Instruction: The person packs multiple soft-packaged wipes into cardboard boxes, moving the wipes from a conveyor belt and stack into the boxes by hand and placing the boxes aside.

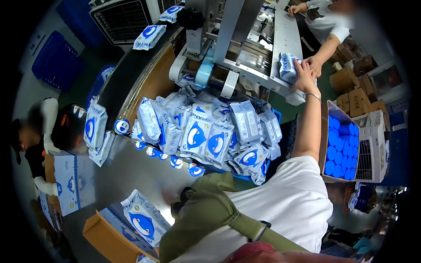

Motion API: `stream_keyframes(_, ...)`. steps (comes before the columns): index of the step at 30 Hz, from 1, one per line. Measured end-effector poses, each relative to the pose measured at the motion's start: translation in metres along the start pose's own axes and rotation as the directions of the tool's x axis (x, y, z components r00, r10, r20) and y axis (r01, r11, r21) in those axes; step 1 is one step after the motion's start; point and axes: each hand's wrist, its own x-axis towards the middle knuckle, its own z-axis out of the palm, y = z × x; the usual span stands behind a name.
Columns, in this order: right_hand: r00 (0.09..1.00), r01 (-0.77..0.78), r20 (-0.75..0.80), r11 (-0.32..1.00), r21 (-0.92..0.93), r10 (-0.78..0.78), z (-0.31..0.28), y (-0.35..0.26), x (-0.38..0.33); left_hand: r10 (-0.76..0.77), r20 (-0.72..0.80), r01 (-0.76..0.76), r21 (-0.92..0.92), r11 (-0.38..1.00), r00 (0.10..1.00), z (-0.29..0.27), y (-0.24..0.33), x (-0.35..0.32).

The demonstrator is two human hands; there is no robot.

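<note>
My right arm stretches out to the upper right, and my right hand (304, 79) grips the end of a white and blue wipes pack (287, 68) at the corner of a metal machine table (284, 41). A co-worker's hand (315, 65) is right beside mine, close to that pack. Below my wrist hangs some crumpled clear wrapping (294, 96). My left hand is outside the picture. In front of me, a heap of similar wipes packs (206, 136) with blue cartoon whales fills a blue crate (277, 116).
A dark conveyor belt (127, 72) curves along the left, carrying a few packs. The machine frame (228, 33) rises ahead. On the right is a carton (326, 131) of blue round lids (340, 149). An open carton (103, 236) lies lower left; another person packs a box (70, 182).
</note>
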Motion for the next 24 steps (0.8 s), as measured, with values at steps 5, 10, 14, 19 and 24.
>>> stream_keyframes(5, 0.987, 0.048, 0.158, 0.919, -0.391, 0.016, -0.016, -0.004, 0.042, 0.101, 0.072, -0.095, -0.081, 0.992, 0.992, -0.014, 0.004, -0.003)
stream_keyframes(10, 0.980, -0.006, 0.191, 0.963, 0.268, -0.047, -0.005, -0.001, 0.032, 0.126, 0.221, -0.094, -0.148, 0.984, 0.967, -0.007, -0.010, 0.011)
stream_keyframes(14, 0.827, 0.488, -0.064, 0.658, 0.574, -0.558, -0.014, -0.093, -0.040, 0.050, 0.038, -0.047, -0.071, 0.996, 0.998, -0.028, -0.013, -0.021)
stream_keyframes(19, 0.235, 0.856, -0.451, -0.037, 0.516, -0.861, -0.048, -0.335, -0.174, 0.172, -0.219, -0.153, 0.101, 0.983, 0.960, -0.068, 0.006, -0.059)
stream_keyframes(24, -0.184, 0.683, -0.569, -0.520, 0.512, -0.802, 0.024, -0.470, -0.306, 0.196, -0.307, -0.127, 0.232, 0.965, 0.931, -0.048, 0.039, -0.083)
